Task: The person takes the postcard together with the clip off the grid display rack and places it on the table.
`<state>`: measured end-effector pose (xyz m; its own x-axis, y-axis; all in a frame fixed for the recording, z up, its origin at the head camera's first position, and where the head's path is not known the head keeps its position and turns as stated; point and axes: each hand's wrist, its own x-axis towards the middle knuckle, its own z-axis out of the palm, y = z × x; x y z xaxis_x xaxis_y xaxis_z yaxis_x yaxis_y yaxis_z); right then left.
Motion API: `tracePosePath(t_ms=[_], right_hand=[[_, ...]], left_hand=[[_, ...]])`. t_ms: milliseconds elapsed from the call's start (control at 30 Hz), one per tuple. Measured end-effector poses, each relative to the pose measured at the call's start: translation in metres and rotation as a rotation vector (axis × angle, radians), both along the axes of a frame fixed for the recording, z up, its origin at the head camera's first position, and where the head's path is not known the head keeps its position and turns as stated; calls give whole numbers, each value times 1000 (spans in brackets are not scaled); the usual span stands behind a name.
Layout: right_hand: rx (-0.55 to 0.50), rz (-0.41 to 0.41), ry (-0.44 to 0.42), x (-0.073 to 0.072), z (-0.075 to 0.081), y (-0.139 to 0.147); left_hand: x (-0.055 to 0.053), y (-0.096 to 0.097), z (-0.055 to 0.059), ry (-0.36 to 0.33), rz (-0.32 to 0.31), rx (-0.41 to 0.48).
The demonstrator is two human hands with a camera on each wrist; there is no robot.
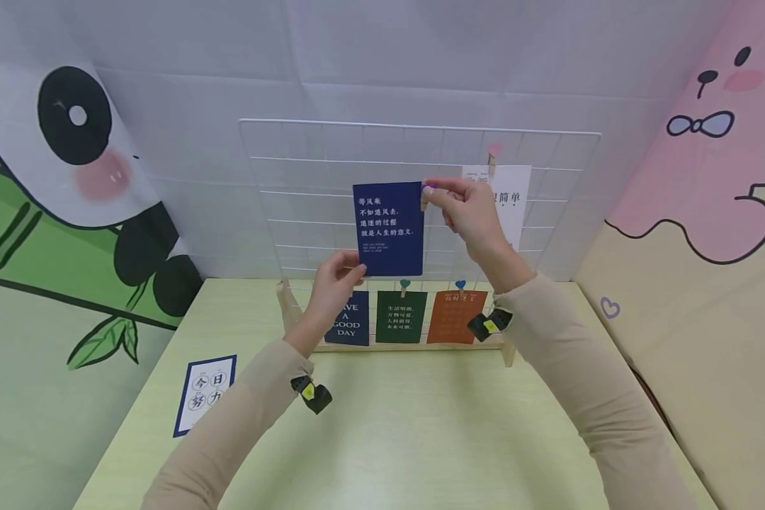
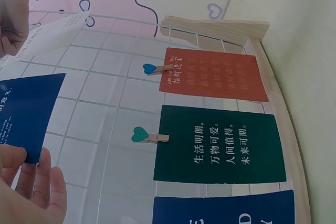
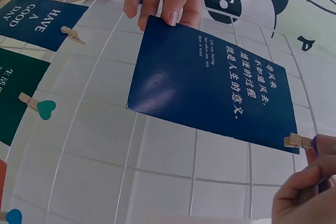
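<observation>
A dark blue card with white writing is held upright in front of the white wire grid. My left hand pinches its lower left corner, thumb on the printed face. At the upper right corner, my right hand pinches a small wooden clothespin with a purple ornament, mostly covered by the fingers. The clothespin's jaws sit over the card's edge in the right wrist view. Whether they also catch a grid wire cannot be told.
Along the grid's bottom hang a blue card, a green card and an orange card. A white card hangs upper right, partly behind my right hand. A blue-bordered card lies on the table, left.
</observation>
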<state>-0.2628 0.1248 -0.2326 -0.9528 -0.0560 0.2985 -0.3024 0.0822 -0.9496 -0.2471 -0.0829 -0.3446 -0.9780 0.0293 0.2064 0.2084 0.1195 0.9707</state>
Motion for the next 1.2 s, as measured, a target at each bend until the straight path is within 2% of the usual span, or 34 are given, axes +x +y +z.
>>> tracePosePath(t_ms=[167, 433, 633, 1200], right_hand=[[2, 1, -23, 3, -5, 1], [-1, 1, -33, 5, -15, 3], [7, 20, -27, 5, -24, 4], [31, 34, -93, 12, -42, 9]], left_hand=[[2, -2, -5, 26, -9, -7], [4, -2, -11, 11, -20, 20], [8, -3, -15, 3, -23, -6], [15, -6, -27, -15, -19, -1]])
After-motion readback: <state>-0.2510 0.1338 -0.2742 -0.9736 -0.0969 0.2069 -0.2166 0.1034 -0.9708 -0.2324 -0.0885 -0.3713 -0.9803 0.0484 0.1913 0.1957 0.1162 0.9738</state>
